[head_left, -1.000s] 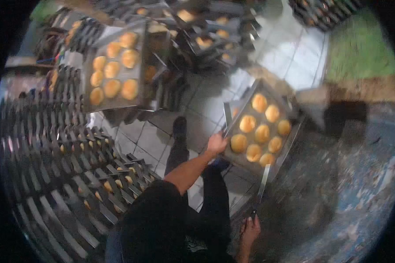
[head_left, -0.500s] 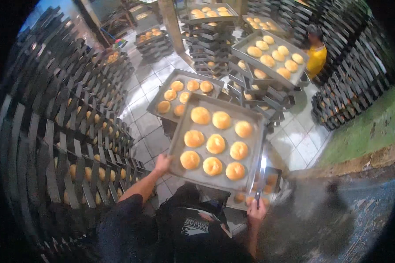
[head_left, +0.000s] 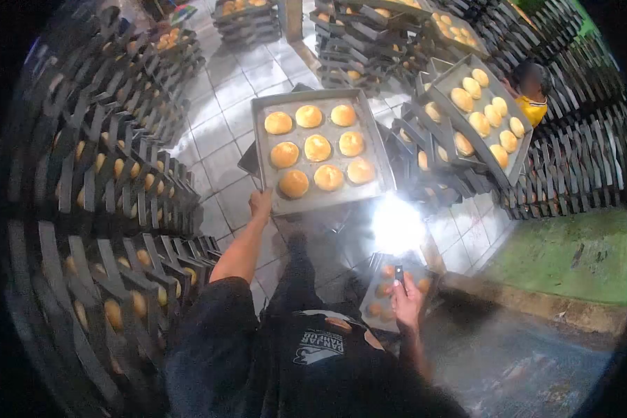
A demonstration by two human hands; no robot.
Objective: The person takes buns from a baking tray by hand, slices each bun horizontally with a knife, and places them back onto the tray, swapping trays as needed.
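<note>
My left hand [head_left: 260,203] grips the near left corner of a square metal baking tray [head_left: 313,207], fingers closed on its edge. Rows of round golden buns [head_left: 318,148] sit on this tray. In my right hand [head_left: 405,304] is a black-handled tool [head_left: 398,273] with a metal blade. White glare covers the blade, so its shape is hidden. The right hand is apart from the held tray and above a lower tray of buns [head_left: 370,312]. Dark tray corners show under the far left side of the held tray.
Tall criss-cross stacks of bun trays [head_left: 118,279] line the left. Another stack on the right has a tilted tray of buns [head_left: 491,150] on top. Beyond it is a person in yellow [head_left: 531,108]. A green ledge [head_left: 571,258] runs along the right; the floor is tiled [head_left: 223,132].
The bun tray has moved forward, away from my body, and now covers most of the tray behind it. My right hand has come away from its right side. The view has tilted down.
</note>
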